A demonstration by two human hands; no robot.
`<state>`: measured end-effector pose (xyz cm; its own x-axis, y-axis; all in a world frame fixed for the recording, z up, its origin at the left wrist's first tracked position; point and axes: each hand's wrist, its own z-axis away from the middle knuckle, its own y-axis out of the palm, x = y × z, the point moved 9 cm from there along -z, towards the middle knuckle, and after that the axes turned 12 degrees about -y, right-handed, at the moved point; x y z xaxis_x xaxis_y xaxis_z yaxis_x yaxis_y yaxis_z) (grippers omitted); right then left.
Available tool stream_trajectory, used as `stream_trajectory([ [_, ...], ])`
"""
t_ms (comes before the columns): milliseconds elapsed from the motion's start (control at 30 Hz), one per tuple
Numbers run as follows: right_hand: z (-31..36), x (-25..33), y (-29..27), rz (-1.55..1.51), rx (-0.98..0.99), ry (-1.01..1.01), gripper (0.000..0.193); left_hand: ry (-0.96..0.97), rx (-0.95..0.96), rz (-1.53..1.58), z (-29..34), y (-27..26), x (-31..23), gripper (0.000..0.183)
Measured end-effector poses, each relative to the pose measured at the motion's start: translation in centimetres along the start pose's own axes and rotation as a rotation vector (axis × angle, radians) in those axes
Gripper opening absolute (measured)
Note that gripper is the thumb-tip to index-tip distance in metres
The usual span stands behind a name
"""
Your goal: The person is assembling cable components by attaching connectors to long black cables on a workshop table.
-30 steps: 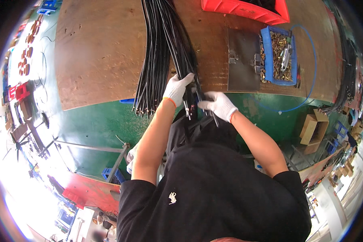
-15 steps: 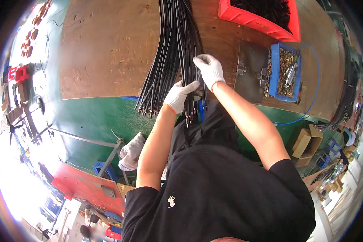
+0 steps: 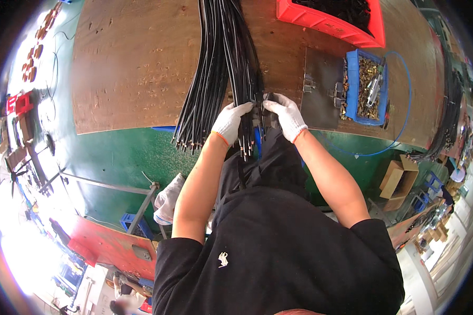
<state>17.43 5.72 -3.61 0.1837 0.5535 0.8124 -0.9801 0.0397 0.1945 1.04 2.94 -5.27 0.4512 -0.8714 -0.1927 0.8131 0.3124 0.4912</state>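
A thick bundle of long black cables (image 3: 215, 63) lies over the work table and hangs past its near edge, with bare coppery tips showing at the ends. My left hand (image 3: 229, 124), in a white glove, is closed on cables at the right part of the bundle, near their ends. Just right of it, my right hand (image 3: 286, 114), also gloved, has its thumb and fingers closed together beside the cables. Something small and dark shows at its fingertips, too unclear to name. The two hands' fingertips nearly meet.
On the brown wooden table (image 3: 131, 68), a red bin (image 3: 326, 23) of black parts stands at the far right. Nearer is a blue bin (image 3: 353, 86) of small brass-coloured pieces, with a metal tool (image 3: 374, 89) and blue hose. A dark metal plate (image 3: 320, 86) lies beside it.
My right hand has come down and slightly right, from higher on the cables to level with my left hand. My left hand stays at the cables. The whole view has shifted slightly.
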Motion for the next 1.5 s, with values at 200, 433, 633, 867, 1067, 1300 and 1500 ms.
stream_trajectory([
  [200, 4.2, 0.1, -0.2, 0.417, 0.385, -0.049, 0.047, -0.002, -0.025, -0.116, 0.5, 0.0, -1.0, 0.020],
  [433, 9.3, -0.9, -1.8, 0.711, 0.514, -0.103, 0.050, 0.062, -0.047, -0.190, 0.0, 0.8, -0.6, 0.019],
  [633, 10.3, -2.6, -2.5, 0.622, 0.477, -0.080, 0.053, 0.085, -0.060, -0.175, 0.0, 1.5, -0.6, 0.018],
  [867, 9.4, -2.4, -1.2, 0.499, 0.381, 0.152, 0.043, 0.049, -0.084, -0.182, 0.2, 1.8, -0.6, 0.019],
  [1067, 2.4, -0.3, 1.2, 0.553, 0.272, -0.122, 0.049, 0.058, -0.174, -0.222, 0.4, 0.3, -0.7, 0.024],
  [1300, -8.5, 2.9, 2.6, 0.174, -0.047, -0.119, 0.032, 0.060, -0.079, -0.102, 1.3, -2.7, -1.5, 0.023],
  [1500, -6.7, 2.4, 3.6, -0.359, -0.174, -0.079, 0.022, 0.015, 0.015, 0.015, 1.7, -0.8, -0.8, 0.019],
])
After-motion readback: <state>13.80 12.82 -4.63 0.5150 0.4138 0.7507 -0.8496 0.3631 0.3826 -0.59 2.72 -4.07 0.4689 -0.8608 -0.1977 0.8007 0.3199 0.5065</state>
